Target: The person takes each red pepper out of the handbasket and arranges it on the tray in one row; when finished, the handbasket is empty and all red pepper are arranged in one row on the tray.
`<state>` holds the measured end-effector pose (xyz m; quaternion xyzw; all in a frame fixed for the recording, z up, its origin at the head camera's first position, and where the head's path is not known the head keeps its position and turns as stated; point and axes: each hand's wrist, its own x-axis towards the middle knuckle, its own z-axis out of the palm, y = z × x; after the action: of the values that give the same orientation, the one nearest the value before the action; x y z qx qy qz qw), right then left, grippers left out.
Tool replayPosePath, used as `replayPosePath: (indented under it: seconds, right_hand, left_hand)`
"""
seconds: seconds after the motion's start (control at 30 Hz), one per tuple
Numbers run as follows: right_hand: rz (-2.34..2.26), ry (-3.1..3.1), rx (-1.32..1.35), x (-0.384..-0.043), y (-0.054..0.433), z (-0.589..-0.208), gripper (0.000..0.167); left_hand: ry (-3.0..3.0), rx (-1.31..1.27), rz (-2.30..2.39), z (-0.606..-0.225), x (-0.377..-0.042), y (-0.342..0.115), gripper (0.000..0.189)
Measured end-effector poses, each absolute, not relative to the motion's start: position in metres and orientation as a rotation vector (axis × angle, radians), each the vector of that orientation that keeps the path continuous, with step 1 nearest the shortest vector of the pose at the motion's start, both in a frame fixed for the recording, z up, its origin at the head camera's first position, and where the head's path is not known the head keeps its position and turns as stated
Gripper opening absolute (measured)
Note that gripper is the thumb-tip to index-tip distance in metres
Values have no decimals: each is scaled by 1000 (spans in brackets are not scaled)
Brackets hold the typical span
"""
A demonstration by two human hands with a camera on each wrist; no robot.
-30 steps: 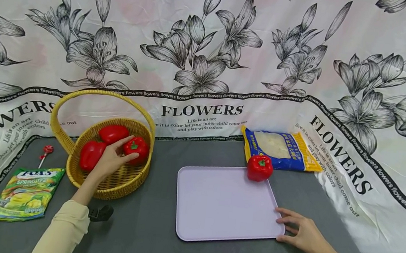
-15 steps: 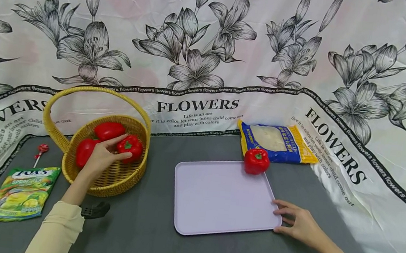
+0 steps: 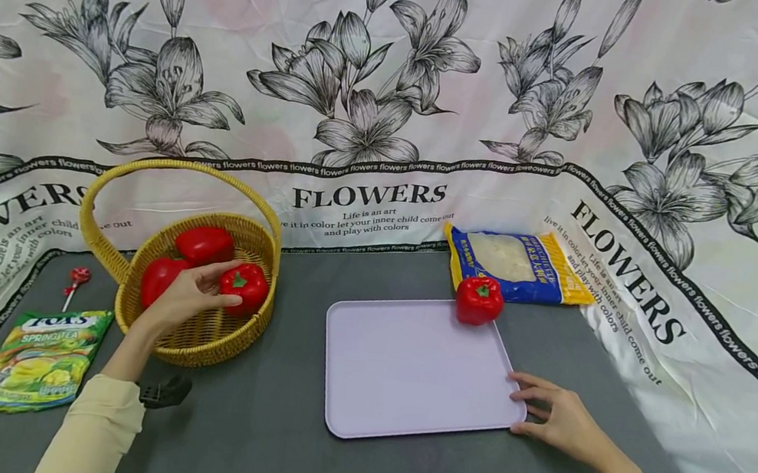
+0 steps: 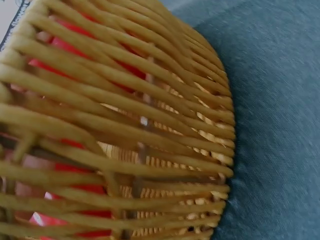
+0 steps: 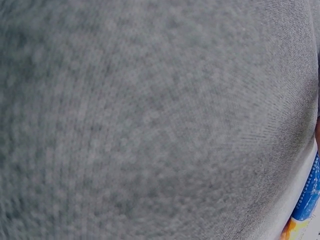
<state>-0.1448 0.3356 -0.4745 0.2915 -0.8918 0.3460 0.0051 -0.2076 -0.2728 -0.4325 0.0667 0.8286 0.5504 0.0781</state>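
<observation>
My left hand [image 3: 187, 292] reaches into the yellow wicker basket [image 3: 210, 351]. Thumb and fingers are round a red bell pepper [image 3: 245, 289] with a green stem at the basket's right side. Two more red, smooth vegetables [image 3: 204, 246] lie beside it, one partly behind the hand. In the left wrist view, the basket wall [image 4: 125, 120] fills most of the picture, with red showing through its gaps. My right hand [image 3: 557, 419] holds the right edge of a pale lilac tray [image 3: 419, 379] near its front corner. Another red bell pepper [image 3: 479, 301] sits at the tray's back right corner.
A blue and yellow packet [image 3: 521, 267] lies behind the tray. On the left are a green candy bag [image 3: 41, 363] and a red lollipop [image 3: 78, 279]. The basket's tall handle [image 3: 185, 166] arches over its opening. Printed cloth hangs behind the grey table [image 3: 274, 441].
My left hand has shifted slightly lower and left within the basket view, and the bell pepper in its fingers sits a little lower. The head view has tilted slightly; my right hand stays at the tray.
</observation>
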Motion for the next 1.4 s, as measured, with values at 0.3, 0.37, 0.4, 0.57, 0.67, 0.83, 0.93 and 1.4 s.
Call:
replayPosePath:
  seconds: [0.3,0.37,0.4,0.57,0.67,0.83,0.93,1.4]
  right_hand:
    - [1097,-2790,902,-145,335,-474,36]
    - [1101,-2791,899,-145,335,-474,37]
    - [1100,-2794,899,-145,335,-474,37]
    - [1094,-2799,897,-144,334,-473,36]
    - [1096,-2808,892,-144,334,-473,36]
    - [1099,-2837,882,-143,333,-471,37]
    - [1102,-2837,881,-143,333,-471,37]
    - [1079,-2829,927,-146,335,-472,34]
  left_hand:
    - [2560,207,1572,-424,-205,-278,64]
    - [2530,207,1614,-420,-204,-279,63]
    - [2505,212,1645,-418,-204,-279,63]
    - [2362,197,1801,-406,-200,-282,62]
    - [2330,148,1814,-397,-198,-282,64]
    - [2322,75,1794,-380,-195,-275,69]
    - [2305,63,1809,-370,-193,-268,70]
    - [2204,229,1866,-346,-184,-236,65]
